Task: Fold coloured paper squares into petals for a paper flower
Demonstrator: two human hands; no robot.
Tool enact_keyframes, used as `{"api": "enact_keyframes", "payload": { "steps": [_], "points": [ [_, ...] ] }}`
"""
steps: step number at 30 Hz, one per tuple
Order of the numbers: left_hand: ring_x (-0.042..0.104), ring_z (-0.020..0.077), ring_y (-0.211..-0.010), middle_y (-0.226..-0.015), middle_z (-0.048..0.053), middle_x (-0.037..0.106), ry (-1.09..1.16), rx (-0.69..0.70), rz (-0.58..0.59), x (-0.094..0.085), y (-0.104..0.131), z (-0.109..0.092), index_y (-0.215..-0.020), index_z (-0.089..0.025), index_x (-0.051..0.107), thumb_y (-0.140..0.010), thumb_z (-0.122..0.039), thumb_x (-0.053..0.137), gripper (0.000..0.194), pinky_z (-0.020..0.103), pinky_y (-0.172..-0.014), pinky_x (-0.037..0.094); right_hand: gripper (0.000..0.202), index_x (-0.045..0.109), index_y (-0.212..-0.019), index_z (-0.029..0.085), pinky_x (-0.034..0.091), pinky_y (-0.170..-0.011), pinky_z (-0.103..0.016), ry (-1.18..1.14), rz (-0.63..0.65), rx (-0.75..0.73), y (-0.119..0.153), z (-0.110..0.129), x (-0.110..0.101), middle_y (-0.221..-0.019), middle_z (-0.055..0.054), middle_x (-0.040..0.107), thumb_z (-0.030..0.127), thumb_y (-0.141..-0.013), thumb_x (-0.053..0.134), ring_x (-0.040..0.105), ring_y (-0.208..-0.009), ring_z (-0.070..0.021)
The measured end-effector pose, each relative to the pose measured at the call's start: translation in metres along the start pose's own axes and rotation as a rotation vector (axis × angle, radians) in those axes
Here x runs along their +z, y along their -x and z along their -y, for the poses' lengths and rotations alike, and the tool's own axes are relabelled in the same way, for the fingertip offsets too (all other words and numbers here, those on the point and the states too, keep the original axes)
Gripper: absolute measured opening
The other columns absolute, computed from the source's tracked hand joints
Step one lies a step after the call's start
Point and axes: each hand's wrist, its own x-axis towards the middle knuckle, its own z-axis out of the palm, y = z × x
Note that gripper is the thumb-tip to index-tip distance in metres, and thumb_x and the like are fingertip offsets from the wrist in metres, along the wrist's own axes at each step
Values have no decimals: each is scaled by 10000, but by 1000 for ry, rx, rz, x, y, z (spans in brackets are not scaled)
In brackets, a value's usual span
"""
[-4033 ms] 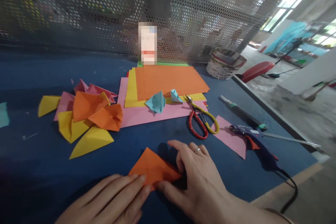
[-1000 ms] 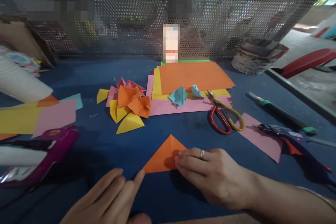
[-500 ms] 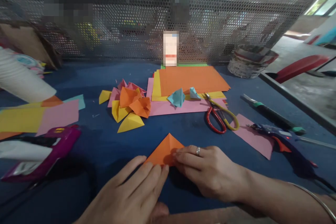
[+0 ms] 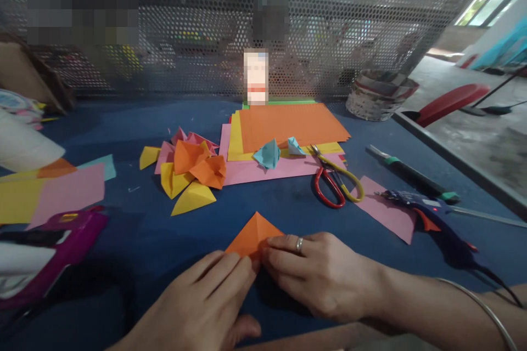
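A piece of orange paper (image 4: 255,233), folded to a triangle with its point away from me, lies on the blue table. My left hand (image 4: 201,290) holds down its near left edge, fingers together and thumb apart from the paper. On the right side, my right hand (image 4: 317,271), wearing a ring, has its fingertips closed on the paper's edge. The near edge of the paper is hidden under my fingers. Folded paper pieces (image 4: 193,162) in orange, yellow and pink lie in a pile beyond my left hand. Two folded light blue pieces (image 4: 269,154) rest on the paper stack.
A stack of coloured paper (image 4: 288,126) lies at the back centre. Scissors (image 4: 337,178), a blue glue gun (image 4: 436,219) and a craft knife (image 4: 411,173) are on the right. Left are a purple device (image 4: 82,241) and pink paper (image 4: 72,192). A basket (image 4: 376,98) stands behind.
The view has shifted slightly to the right. My left fingers have drawn closer together along the folded edge, near my right fingertips. The orange paper keeps its triangle shape.
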Motion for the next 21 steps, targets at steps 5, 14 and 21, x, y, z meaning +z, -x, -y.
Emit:
{"api": "enact_keyframes", "payload": {
  "steps": [5,14,21],
  "points": [
    [651,170,-757,-836,23,741,3,17,-29,-6,-2,3,-890,-112,693,-1029,-294,303,452,304,-736,470,358,627,-804,137,477,-590,-261,19,26,-26,-1,0,-4,-977,-80,646,121,-969,309,591,-991,-195],
    [653,165,-874,-949,24,739,-56,-62,-41,-5,30,10,-960,-129,692,-1013,-327,357,393,286,-832,457,351,650,-952,89,531,-730,-265,9,-124,-33,20,-5,7,-1136,-120,655,98,-948,299,573,-1120,-195],
    [648,173,-969,-1120,21,696,-199,87,182,-8,65,26,-1192,-188,607,-940,-427,499,363,266,-902,464,315,650,-950,77,544,-812,-263,31,-260,-7,37,-7,10,-1074,-113,693,58,-913,337,575,-1151,-198]
  ]
}}
